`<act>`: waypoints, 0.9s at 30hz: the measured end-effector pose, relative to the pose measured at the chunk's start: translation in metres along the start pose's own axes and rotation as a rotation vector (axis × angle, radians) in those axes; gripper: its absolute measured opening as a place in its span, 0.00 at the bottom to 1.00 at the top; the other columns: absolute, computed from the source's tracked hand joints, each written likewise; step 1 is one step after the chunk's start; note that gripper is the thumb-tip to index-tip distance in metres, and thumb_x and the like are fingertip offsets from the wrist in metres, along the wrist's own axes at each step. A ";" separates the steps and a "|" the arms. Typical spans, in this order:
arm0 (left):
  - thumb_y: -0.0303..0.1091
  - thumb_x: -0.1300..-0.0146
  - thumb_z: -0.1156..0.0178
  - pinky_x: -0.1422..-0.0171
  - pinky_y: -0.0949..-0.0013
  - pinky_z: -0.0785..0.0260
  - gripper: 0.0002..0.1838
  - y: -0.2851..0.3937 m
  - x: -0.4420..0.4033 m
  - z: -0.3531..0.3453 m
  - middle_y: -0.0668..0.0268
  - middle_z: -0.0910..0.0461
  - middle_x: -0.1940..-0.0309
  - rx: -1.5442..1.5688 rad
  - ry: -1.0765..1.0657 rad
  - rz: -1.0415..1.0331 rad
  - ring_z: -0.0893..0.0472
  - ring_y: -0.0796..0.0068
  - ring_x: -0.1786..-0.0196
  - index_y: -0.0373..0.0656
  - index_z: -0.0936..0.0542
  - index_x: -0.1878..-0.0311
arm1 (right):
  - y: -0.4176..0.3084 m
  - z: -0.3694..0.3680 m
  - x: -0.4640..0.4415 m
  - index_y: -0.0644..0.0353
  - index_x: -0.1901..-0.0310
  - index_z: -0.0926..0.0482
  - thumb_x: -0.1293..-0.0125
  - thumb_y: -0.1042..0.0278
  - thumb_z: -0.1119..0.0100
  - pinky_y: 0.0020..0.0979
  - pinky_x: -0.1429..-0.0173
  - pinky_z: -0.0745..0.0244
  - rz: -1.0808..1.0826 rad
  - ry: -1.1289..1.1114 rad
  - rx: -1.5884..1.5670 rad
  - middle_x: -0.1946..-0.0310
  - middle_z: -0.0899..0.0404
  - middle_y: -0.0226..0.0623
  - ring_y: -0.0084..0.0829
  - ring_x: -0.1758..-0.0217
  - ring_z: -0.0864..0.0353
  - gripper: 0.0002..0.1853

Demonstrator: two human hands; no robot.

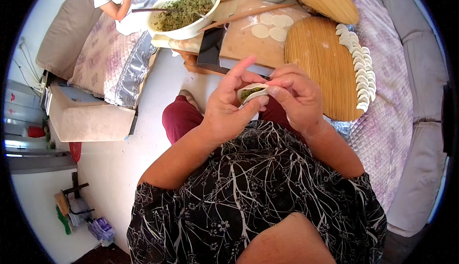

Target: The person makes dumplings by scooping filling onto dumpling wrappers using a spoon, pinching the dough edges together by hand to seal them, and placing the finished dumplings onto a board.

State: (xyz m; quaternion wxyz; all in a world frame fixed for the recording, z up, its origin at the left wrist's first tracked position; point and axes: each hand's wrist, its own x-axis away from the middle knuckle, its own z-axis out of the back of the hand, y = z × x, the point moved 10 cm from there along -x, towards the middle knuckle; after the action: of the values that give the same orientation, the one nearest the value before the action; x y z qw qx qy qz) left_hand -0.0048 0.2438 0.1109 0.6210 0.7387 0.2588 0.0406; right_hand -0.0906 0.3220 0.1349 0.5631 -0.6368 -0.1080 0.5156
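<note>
While both bare hands meet near the centre of the frame, a pale round dough wrapper, folded over dark green chopped filling (252, 93), sits between them, its left part open. The left hand (224, 107) grasps it from the left, thumb on the near side; the right hand (302, 96) pinches its right end between thumb and forefinger. How hard either presses I cannot tell.

Such a piece should be light and soft, inclined to stretch or tear where the filling pushes against the dough (a moist smear on the rim would probably make it slippery). It is best held by the edges with the finger pads, the belly cradled rather than squeezed.

At the upper right of the frame, a round tray of brown slatted material (318, 68) carries overlapping white crescent dumplings (362, 68) along its right edge. At upper centre, flat pale dough rounds (260, 31) lie on a light wooden board (239, 46), with a long brown wooden stick (239, 17) just beyond them. Left of that stands a large white basin (156, 29) of green filling.
</note>
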 end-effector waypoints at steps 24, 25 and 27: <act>0.17 0.45 0.45 0.54 0.78 0.32 0.37 -0.002 -0.001 0.000 0.63 0.28 0.57 -0.058 -0.013 -0.068 0.26 0.79 0.57 0.42 0.48 0.34 | -0.023 -0.004 -0.006 0.62 0.66 0.21 0.52 0.77 0.36 0.25 0.64 0.32 0.061 -0.065 0.225 0.70 0.25 0.36 0.29 0.67 0.27 0.09; 0.17 0.45 0.45 0.54 0.78 0.32 0.36 0.000 -0.001 0.000 0.63 0.27 0.58 -0.133 -0.015 -0.120 0.26 0.79 0.57 0.42 0.47 0.34 | -0.023 -0.006 -0.006 0.62 0.65 0.21 0.52 0.76 0.36 0.25 0.64 0.32 0.066 -0.086 0.236 0.70 0.25 0.36 0.29 0.66 0.27 0.10; 0.17 0.45 0.45 0.54 0.77 0.32 0.36 0.004 0.000 -0.002 0.63 0.27 0.58 -0.205 -0.016 -0.172 0.26 0.79 0.57 0.42 0.47 0.34 | -0.020 -0.006 -0.004 0.62 0.66 0.21 0.52 0.77 0.36 0.25 0.64 0.31 0.099 -0.095 0.257 0.70 0.25 0.36 0.29 0.66 0.27 0.09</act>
State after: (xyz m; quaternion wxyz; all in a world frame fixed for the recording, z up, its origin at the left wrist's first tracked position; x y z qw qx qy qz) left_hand -0.0040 0.2450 0.1147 0.6964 0.6467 0.3108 0.0078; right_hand -0.0787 0.3228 0.1527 0.6080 -0.5387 -0.0360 0.5821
